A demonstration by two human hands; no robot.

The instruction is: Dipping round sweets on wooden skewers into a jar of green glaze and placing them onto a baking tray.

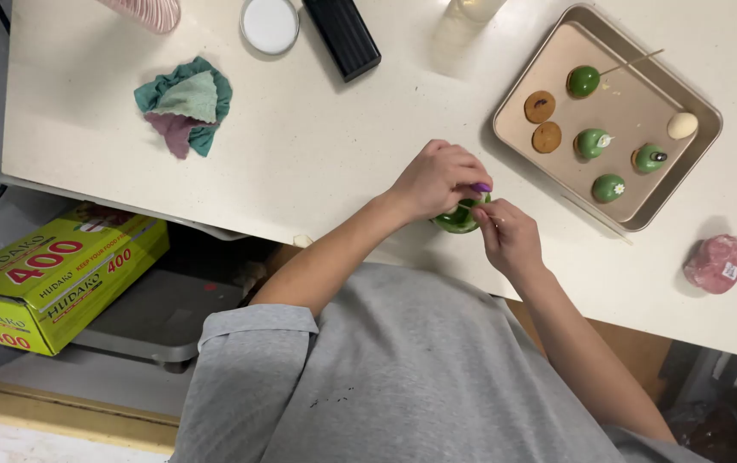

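Both hands meet at the near edge of the white table — the left hand curled over a small glossy green ball, the right hand pinching its side, fingers closed on it. Just beyond, a metal tray near the right edge holds more green balls — a crumpled cloth lies toward the far left corner.

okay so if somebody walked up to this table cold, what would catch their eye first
Probably the two hands meeting at the near table edge: the left hand and right hand close together around a shiny green piece. Next, the metal tray at the right, holding more glossy green pieces, two brown discs and a pale egg-shaped piece. A yellow-green box sits below the table's left side.
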